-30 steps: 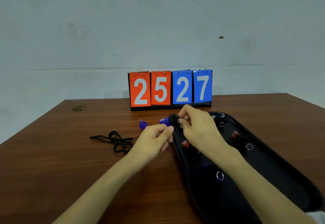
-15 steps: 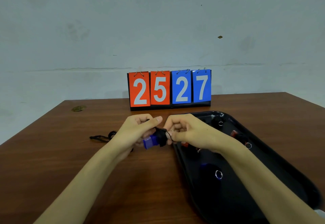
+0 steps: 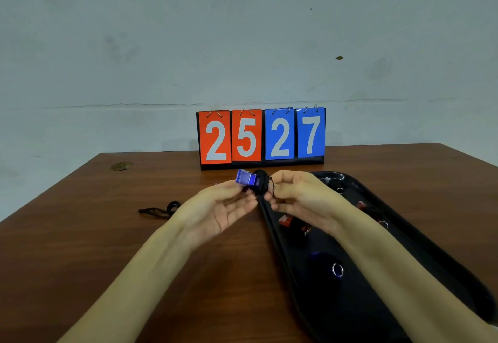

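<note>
A blue and black whistle (image 3: 249, 180) is held above the wooden table (image 3: 107, 235), just left of a black tray (image 3: 436, 240). My left hand (image 3: 218, 209), palm up, pinches the whistle's blue mouthpiece from below with thumb and fingertips. My right hand (image 3: 296, 194) pinches the small ring and thin cord at the whistle's black round end. The ring itself is mostly hidden by my fingers.
The black tray holds other whistles, red (image 3: 285, 221) and blue (image 3: 323, 259), with metal rings. A black lanyard (image 3: 161, 209) lies on the table to the left. A flip scoreboard (image 3: 262, 136) reading 25 27 stands at the back by the wall.
Both hands lifted the whistle slightly up and away. My left hand turned palm up under it, and the blue mouthpiece now points up and left.
</note>
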`<action>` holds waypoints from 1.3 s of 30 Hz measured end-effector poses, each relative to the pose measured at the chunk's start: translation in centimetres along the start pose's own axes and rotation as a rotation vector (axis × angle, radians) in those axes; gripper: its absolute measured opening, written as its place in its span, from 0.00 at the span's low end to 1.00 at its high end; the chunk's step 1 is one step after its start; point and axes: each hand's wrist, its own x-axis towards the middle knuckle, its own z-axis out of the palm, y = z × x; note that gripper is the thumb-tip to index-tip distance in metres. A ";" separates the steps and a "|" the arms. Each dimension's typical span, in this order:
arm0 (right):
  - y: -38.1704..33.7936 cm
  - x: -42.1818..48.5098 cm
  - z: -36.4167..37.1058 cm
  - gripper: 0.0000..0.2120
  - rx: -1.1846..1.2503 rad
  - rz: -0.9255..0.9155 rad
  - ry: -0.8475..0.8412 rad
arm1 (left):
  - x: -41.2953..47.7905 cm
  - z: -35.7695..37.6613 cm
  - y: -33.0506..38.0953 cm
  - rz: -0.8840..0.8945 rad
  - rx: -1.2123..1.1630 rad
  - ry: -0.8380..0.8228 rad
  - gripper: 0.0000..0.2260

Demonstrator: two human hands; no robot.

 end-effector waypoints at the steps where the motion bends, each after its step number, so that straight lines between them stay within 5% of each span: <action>1: 0.0 0.0 -0.1 0.10 -0.013 -0.006 0.002 | -0.1 -0.1 0.1 -0.031 -0.014 -0.018 0.14; 18: -0.1 -0.2 0.1 0.12 -0.038 0.040 -0.115 | 0.0 -0.8 1.1 -0.179 0.048 -0.010 0.15; 26: 0.5 0.1 0.3 0.12 -0.051 0.094 -0.131 | -0.7 -0.5 1.0 0.073 0.639 -0.043 0.10; 32: -0.4 -0.1 -0.2 0.12 0.070 0.115 -0.151 | -0.7 0.4 0.1 0.155 0.359 -0.074 0.10; 39: 0.3 0.2 0.4 0.14 0.220 0.162 -0.128 | -0.5 1.3 -0.9 0.533 0.864 0.173 0.03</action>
